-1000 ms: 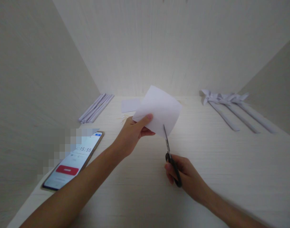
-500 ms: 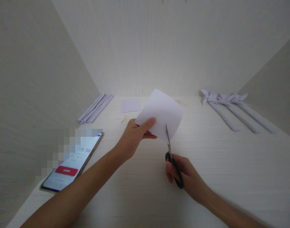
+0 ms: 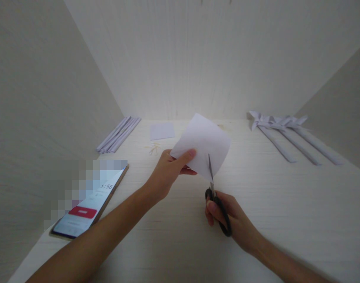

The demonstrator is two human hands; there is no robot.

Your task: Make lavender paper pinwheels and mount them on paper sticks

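White paper (image 3: 204, 135) in left fingers (image 3: 187, 157), scissors (image 3: 222, 211) in right fingers (image 3: 214, 210).

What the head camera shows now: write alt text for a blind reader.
The right hand holds black-handled scissors, one blade over the near corner of white paper in the left hand. Rolled paper sticks and a phone lie left, pinwheel-like paper pieces right.

Left hand (image 3: 169, 169) pinching, thumb (image 3: 188, 156) on top, right hand (image 3: 225, 209) lower, fingers (image 3: 209, 217) curled, bare forearms (image 3: 115, 226) angled inward
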